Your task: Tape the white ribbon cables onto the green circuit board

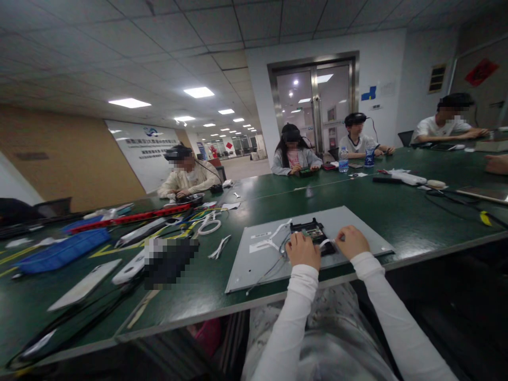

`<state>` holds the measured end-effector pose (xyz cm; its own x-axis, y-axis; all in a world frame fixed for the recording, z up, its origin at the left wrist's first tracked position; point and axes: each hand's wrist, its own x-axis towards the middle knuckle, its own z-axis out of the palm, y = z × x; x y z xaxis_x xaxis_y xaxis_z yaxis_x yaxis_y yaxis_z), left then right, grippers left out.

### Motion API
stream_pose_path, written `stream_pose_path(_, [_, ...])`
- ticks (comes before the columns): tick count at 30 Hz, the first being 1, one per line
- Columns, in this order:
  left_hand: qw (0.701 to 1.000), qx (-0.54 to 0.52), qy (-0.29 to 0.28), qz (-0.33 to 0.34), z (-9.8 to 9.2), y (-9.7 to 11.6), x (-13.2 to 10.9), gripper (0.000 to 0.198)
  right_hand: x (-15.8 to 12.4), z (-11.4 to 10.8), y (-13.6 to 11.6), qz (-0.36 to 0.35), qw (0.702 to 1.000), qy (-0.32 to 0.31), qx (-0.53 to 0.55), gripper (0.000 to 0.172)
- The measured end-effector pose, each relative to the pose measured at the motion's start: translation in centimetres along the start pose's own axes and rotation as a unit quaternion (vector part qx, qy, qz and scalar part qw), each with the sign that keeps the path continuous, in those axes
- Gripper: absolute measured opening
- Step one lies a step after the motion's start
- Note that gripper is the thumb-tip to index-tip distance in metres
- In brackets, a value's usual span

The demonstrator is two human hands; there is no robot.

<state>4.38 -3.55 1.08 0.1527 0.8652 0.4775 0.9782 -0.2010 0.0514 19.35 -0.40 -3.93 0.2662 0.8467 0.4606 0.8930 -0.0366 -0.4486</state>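
A flat grey metal panel (242,270) lies tilted across the table's front edge. On it sits a black plastic frame (308,224) with a green circuit board inside. My left hand (304,251) rests at the frame's near left side, fingers curled down; what they hold is hidden. A short white strip (326,242), perhaps a flat cable, runs from the frame to my right hand (352,242), whose fingertips are pinched on its end. White tape (270,242) and thin wires (266,274) lie on the panel left of my left hand.
Left on the green table (214,296) are a white phone-like slab (85,284), a blue tray (65,251), cables and a white ring (209,227). Several people sit across the table. A water bottle (343,160) stands at the far side; a white device (408,178) lies right.
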Motion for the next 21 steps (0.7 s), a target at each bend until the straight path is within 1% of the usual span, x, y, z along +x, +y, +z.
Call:
stream_pose_path(5, [1.0, 0.005, -0.006, -0.004, -0.1, 0.0, 0.0, 0.018, -0.2, -0.6, -0.6, 0.028, 0.999, -0.031, -0.023, 0.012])
stream_pose_path(11, [1.0, 0.001, -0.002, 0.0, 0.0, 0.0, 0.0, 0.018, -0.8, -1.3, -1.1, 0.02, 0.999, -0.021, -0.031, 0.017])
stream_pose_path(17, [1.0, -0.002, 0.009, 0.002, 0.2, -0.1, 0.0, 0.019, -0.6, -1.2, -1.0, 0.027, 0.998, -0.038, -0.038, 0.018])
stream_pose_path(21, [1.0, -0.011, 0.013, 0.002, 0.0, 0.0, 0.0, 0.017, -0.3, -0.8, -0.7, 0.036, 0.998, -0.038, -0.038, 0.031])
